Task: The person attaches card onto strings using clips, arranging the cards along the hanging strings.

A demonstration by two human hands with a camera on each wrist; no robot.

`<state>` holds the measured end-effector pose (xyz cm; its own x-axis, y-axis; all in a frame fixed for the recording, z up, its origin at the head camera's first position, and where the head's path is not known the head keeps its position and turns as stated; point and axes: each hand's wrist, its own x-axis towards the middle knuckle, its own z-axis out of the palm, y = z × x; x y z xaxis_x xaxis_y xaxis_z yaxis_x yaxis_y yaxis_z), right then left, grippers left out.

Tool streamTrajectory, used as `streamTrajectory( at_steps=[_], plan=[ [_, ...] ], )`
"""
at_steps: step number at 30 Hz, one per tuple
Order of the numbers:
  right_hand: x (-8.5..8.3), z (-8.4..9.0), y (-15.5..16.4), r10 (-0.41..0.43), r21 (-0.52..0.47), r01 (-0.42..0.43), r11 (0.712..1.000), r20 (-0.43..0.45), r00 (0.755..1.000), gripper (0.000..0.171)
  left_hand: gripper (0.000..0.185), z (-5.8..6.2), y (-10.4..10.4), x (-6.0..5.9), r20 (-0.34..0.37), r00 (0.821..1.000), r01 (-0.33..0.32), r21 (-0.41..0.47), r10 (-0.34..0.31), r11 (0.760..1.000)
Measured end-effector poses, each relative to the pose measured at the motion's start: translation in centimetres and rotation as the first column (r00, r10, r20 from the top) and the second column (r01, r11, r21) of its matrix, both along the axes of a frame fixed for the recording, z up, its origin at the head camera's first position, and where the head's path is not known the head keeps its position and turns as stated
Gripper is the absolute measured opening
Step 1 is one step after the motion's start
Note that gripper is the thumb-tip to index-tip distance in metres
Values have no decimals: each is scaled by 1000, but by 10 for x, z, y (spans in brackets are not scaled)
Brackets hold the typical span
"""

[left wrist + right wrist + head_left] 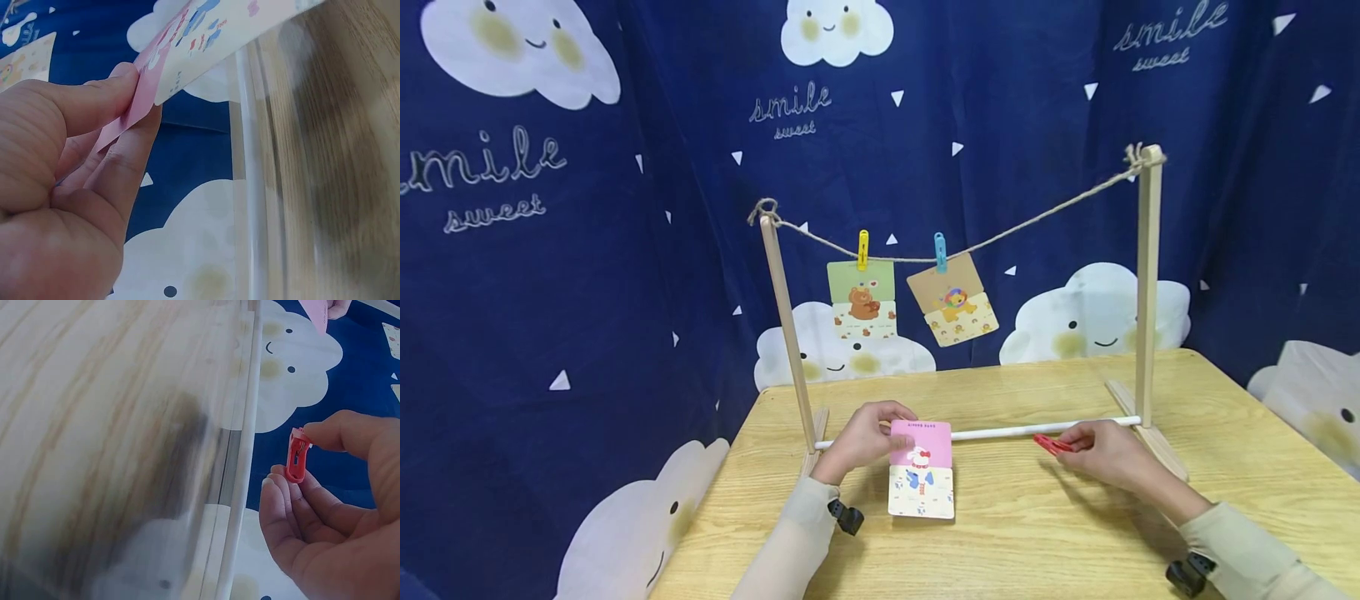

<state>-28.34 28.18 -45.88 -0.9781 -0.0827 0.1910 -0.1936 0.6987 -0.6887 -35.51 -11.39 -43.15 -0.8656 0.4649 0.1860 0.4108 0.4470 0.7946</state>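
- Fingers and thumb of the left hand (863, 439) pinch the pink top edge of a picture card (921, 470); the left wrist view shows the thumb above and the fingers below that edge, so the card hangs from its upper margin, likely to keep that margin free for clipping.
- Card position: its lower edge seems to lie on the wooden surface (1045, 533), just in front of the white rod (1022, 431), its printed face towards the person.
- Right hand (1105, 450): thumb and fingertips nip a small red clip (1051, 442) by one end, the other fingers loosely curled beneath. The clip sits just above the surface, close beside the rod, well apart from the card.
- Beyond both hands, two wooden posts (1147, 283) carry a slack twine line (1000, 240) at a height both hands could reach.
- On the line a yellow clip (862, 249) holds a bear card (862, 298) and a blue clip (940, 252) holds a lion card (953, 300), each gripped at the top edge so the pictures hang facing out.
- Behind everything hangs a dark blue cloud-print cloth (550, 275).
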Motion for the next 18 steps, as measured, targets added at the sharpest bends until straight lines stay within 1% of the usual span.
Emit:
streamTrajectory(
  at_steps=[4,10,14,18],
  plan=[
    [2,2,-2,-9,5,9,1000,-7,1000,20,29,1,0,1,-9,1000,4,7,-4,1000],
    [5,10,-4,4,-24,-4,1000,-2,1000,22,30,5,2,3,-26,1000,-2,11,2,1000],
    [4,13,-4,14,-20,-14,1000,-22,1000,22,31,7,4,4,-26,1000,-1,22,2,1000],
    [4,15,-4,18,-19,-19,1000,-30,999,22,31,9,5,5,-10,1000,-2,30,3,1000]
  ],
)
